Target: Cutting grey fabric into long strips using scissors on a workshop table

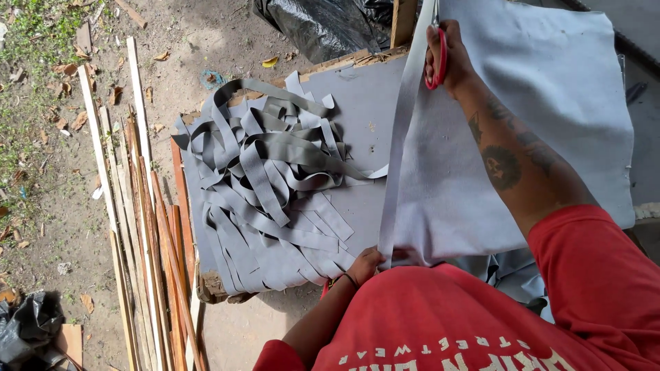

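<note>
My right hand (445, 58) is stretched far out over a large grey sheet (550, 117), gripping red-handled scissors (437, 51) at the far end of a cut. A long grey strip (402, 130) hangs partly separated along the sheet's left edge. Close to my body, my left hand (364, 264) pinches the near end of that strip. A tangled pile of cut grey strips (265, 185) lies to the left on the grey-covered board (357, 103).
Long wooden slats (141, 227) lie on the dirt ground at the left. Black plastic bags sit at the top (323, 24) and at the bottom left (27, 326). A wooden post (403, 20) stands at the board's far edge.
</note>
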